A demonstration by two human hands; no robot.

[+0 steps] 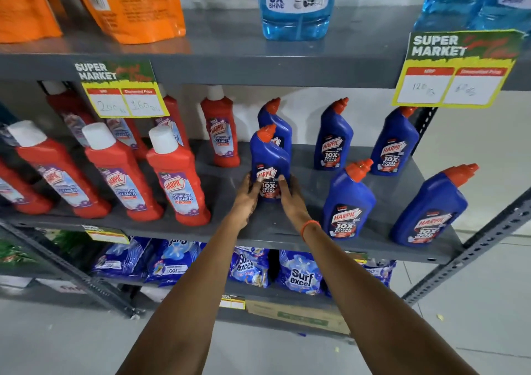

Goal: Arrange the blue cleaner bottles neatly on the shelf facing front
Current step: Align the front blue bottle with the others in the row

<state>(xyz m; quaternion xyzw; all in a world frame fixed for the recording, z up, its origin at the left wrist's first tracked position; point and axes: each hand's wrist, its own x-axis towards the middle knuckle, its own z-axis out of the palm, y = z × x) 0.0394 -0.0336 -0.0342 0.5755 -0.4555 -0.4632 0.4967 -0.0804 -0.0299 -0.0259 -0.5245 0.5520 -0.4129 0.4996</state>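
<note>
Several blue cleaner bottles with orange caps stand upright on the grey middle shelf (pixel 301 231), labels facing me. My left hand (pixel 248 192) and my right hand (pixel 290 199) clasp the lower part of one blue bottle (pixel 268 156) from both sides; it stands upright on the shelf. Directly behind it stands a second blue bottle (pixel 275 122). Two more blue bottles (pixel 333 136) (pixel 395 142) stand at the back right. Near the front edge stand another two (pixel 349 202) (pixel 431 208).
Red bathroom cleaner bottles (pixel 178 179) fill the shelf's left half. Price tags (pixel 123 93) (pixel 457 70) hang from the upper shelf, which holds orange pouches (pixel 135 4) and light blue glass-cleaner bottles (pixel 296 4). Detergent packs (pixel 298 274) lie on the shelf below.
</note>
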